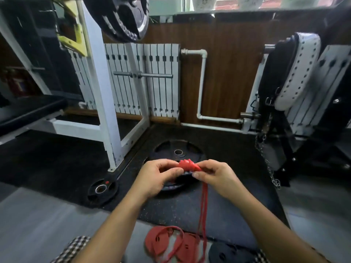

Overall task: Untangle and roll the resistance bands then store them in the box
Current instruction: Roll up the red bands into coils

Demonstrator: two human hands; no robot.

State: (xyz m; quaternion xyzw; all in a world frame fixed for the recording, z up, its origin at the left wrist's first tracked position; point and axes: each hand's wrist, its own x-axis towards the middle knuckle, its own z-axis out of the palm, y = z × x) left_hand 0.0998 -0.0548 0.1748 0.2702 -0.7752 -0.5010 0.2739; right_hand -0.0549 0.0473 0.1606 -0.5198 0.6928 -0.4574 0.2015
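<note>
Two bare hands meet at the centre of the view, raised in front of the person. The left hand (157, 177) and the right hand (214, 178) each pinch one side of a small, uneven roll (190, 165) of red resistance band. Thumbs and fingertips curl round it, probably so the wound turns cannot spring loose while more band is wound on. From under the right hand the unrolled tail (203, 205) hangs straight down as two thin strands, which should let it feed into the roll without twisting. It drops to the bottom of the view, where loose red loops (182, 234) lie slack on the floor over what looks like a red slipper (157, 242), beside a black slipper (228, 251). Whether these loops are the same band or another cannot be told. Much of the band looks not yet rolled, and the storage box is not in view. Beyond the hands a large weight plate (176, 151) lies flat on a black rubber mat (228, 196), with a smaller plate (102, 188) to its left. A white rack frame (106, 103) and a radiator (157, 78) stand behind.
</note>
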